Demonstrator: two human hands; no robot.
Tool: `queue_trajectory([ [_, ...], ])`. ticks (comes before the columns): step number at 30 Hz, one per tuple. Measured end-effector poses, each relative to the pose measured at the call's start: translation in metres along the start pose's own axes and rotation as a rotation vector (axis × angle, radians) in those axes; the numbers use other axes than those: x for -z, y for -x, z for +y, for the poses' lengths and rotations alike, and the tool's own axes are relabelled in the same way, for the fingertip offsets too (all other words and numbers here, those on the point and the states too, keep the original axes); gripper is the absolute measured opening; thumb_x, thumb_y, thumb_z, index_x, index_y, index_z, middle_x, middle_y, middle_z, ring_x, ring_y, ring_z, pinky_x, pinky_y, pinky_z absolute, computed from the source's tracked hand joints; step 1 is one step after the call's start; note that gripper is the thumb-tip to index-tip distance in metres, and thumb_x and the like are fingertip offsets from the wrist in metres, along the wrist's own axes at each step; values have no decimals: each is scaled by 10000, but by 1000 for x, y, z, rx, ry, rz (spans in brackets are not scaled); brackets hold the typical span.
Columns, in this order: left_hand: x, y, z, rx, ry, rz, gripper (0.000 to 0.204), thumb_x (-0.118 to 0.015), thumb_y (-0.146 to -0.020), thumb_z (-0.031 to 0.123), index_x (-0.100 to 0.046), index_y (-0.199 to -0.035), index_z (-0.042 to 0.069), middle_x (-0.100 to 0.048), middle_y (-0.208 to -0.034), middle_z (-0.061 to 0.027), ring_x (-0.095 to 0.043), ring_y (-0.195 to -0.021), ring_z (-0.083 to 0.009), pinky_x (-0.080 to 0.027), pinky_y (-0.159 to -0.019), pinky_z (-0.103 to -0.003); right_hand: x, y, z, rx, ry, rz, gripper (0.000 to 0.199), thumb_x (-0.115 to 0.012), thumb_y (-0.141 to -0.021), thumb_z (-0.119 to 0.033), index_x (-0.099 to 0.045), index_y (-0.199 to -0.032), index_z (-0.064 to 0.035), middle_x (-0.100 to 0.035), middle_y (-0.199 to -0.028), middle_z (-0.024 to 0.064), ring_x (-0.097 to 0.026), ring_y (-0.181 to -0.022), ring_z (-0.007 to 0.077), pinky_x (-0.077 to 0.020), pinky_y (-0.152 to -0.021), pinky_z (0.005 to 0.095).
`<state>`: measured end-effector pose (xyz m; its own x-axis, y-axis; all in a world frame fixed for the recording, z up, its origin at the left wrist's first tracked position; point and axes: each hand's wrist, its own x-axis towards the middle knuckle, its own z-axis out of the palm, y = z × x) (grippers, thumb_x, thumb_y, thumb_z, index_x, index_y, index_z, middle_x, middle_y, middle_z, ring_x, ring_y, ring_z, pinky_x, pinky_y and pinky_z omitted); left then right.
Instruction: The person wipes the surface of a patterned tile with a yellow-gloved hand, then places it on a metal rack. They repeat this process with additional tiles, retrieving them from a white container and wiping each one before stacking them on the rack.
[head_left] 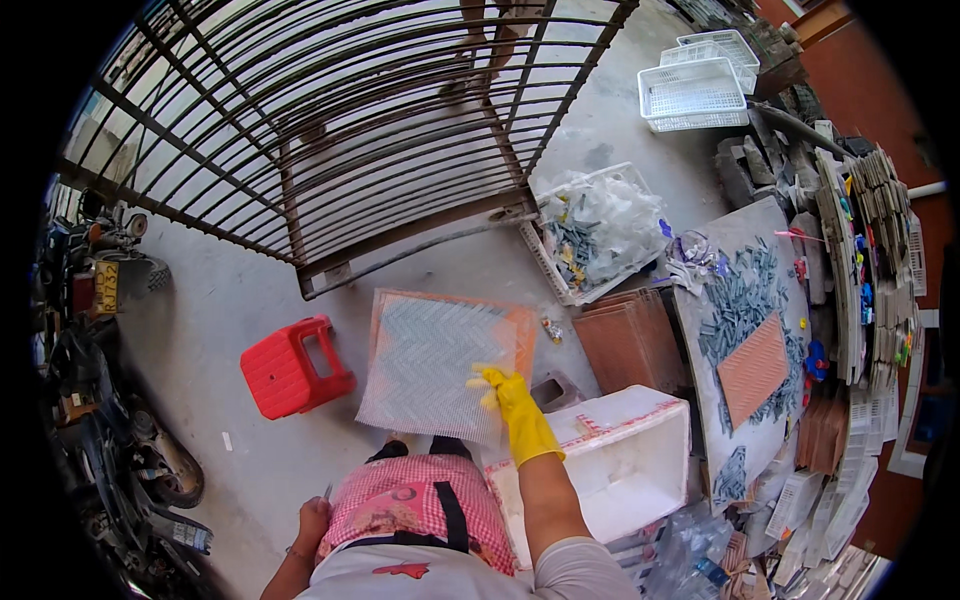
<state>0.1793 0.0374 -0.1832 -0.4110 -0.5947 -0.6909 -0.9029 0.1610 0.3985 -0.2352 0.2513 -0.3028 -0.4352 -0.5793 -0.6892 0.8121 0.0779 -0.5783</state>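
Observation:
A sheet of small grey-green tiles in a herringbone pattern (440,340) lies before me, with white mesh reaching past its edges. Orange board shows around its right and top sides. Over its right part is my right hand (510,400), in a yellow rubber glove. The gloved fingers point left, somewhat blurred and apart, with nothing visible in them; whether they touch the sheet I cannot tell. My left hand (314,519), bare, is closed beside the pink checked apron (400,500). A thin, pointed, metal-looking tool (327,492) sticks up from it; the rest is hidden.
A red plastic stool (295,370) stands left of the sheet. At right are a white foam box (640,450), stacked brown boards (630,340) and a board with loose tile pieces (740,290). Beyond are a white crate (600,230) and a metal rack (400,190). Motorcycles (150,450) line the left.

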Motion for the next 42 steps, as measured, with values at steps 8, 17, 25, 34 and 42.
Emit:
queue_trajectory([
  [8, -6, -6, -5, -7, -48, -8, 348, -395, -840, 238, -535, -638, -9, -550, -589, -181, -540, -562, -339, -420, -548, -424, 10, -12, -1, -81, 22, 50, 300, -435, -875, -196, -582, -1057, -7, -635, -852, 120, -604, -669, 170, -485, -506, 237],
  [17, -8, -8, -1, -34, -57, -19, 331, -405, -842, 222, -537, -665, -26, -550, -624, -219, -533, -592, -384, -415, -568, -443, 2, -5, -12, -69, 46, 45, 297, -457, -874, -193, -576, -1060, 6, -636, -868, 123, -601, -657, 155, -482, -489, 226],
  [25, -9, -7, 5, 18, -29, -47, 326, -402, -843, 221, -536, -681, -28, -551, -652, -230, -528, -618, -399, -414, -580, -448, 4, -7, -11, -86, 26, 83, 303, -546, -847, -196, -562, -1064, 15, -631, -898, 109, -628, -737, 170, -516, -530, 243],
  [34, -12, -7, -3, -90, -95, -49, 320, -393, -845, 217, -520, -680, -26, -546, -667, -227, -519, -642, -405, -406, -590, -457, 4, 7, -24, -124, -108, 120, 274, -586, -831, -233, -585, -964, 6, -626, -808, 83, -607, -638, 162, -508, -542, 266],
  [42, -15, -9, -9, -46, -91, -48, 322, -394, -848, 210, -526, -663, -18, -546, -647, -211, -522, -620, -384, -405, -578, -451, 23, -4, -6, -12, 136, 224, 319, -576, -835, -253, -597, -943, 47, -623, -794, 82, -598, -660, 163, -481, -581, 272],
])
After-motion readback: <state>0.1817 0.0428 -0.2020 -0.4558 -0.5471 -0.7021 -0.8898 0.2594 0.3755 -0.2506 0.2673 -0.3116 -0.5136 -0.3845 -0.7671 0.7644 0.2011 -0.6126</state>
